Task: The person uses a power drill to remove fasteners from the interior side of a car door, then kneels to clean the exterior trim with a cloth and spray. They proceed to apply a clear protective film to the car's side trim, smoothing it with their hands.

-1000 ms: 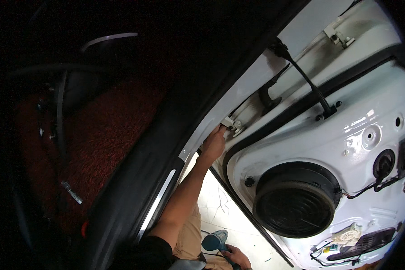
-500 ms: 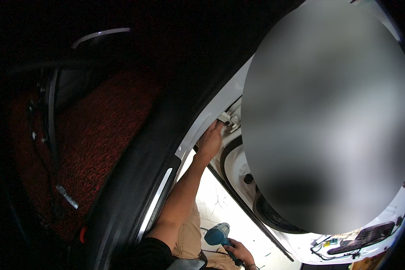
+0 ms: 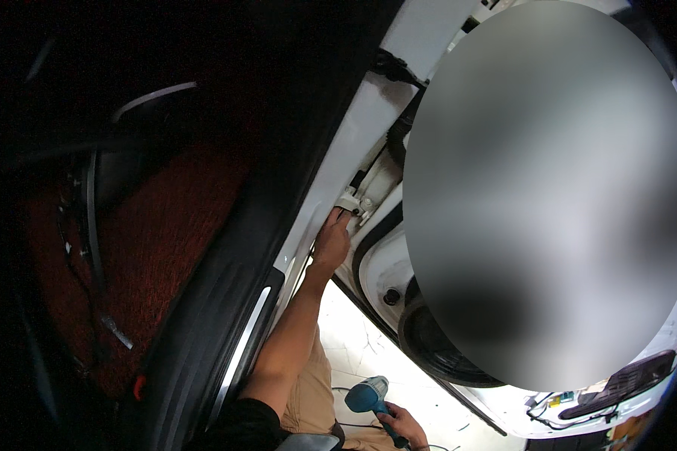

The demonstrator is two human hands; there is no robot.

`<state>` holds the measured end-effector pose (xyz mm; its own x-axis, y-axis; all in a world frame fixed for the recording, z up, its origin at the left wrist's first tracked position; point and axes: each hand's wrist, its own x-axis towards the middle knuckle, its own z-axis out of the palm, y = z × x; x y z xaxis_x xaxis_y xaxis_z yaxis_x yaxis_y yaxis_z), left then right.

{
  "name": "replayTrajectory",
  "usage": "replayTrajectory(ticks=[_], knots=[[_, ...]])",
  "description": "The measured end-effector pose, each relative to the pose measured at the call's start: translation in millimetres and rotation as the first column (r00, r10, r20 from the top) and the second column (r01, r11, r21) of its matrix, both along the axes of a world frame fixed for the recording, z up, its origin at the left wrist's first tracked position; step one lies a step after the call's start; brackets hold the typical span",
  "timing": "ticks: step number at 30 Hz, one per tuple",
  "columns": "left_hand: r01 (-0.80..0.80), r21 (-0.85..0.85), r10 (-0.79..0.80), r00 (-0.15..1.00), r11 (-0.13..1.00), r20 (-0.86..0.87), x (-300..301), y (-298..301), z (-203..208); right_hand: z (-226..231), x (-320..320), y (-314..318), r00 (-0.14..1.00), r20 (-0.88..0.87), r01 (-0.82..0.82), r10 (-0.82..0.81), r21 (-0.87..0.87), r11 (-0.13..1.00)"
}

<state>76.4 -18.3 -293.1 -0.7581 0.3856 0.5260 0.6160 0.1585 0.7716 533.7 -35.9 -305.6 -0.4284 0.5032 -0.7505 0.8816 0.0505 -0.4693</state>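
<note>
My left hand [image 3: 331, 242] reaches into the gap between the car's white body and its open door. Its fingertips are closed together at a pale metal hinge [image 3: 348, 203], and what they pinch is hidden. Lower down, my right hand [image 3: 405, 424] grips the handle of a teal pistol-shaped power tool [image 3: 368, 394]. The tool's body points up and to the left, away from the hinge. A dark cable shows beside it.
The white door [image 3: 384, 267], with a black round speaker [image 3: 436, 349], stands on the right; a blurred oval hides much of it. A dark sill [image 3: 203, 331] runs along the left, beside a red floor mat [image 3: 180, 218]. Pale floor [image 3: 353, 323] shows below.
The view has shifted, showing more of the upper hinge gap and a black cable boot. My left hand stays at the hinge, and my right hand still holds the power tool.
</note>
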Motion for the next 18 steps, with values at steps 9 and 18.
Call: replayTrajectory(ticks=[9, 18], knots=[[0.124, -0.128, -0.107, 0.985, 0.984, 0.133, 17, -15, 44, 2, 5, 11, 0.991, -0.133, 0.023, -0.018, 0.040, 0.999], [0.011, -0.278, -0.058, 0.985, 0.961, -0.162, -26, 11, 84, 9, 5, -9, 0.956, -0.274, 0.086, -0.101, -0.070, 0.994]])
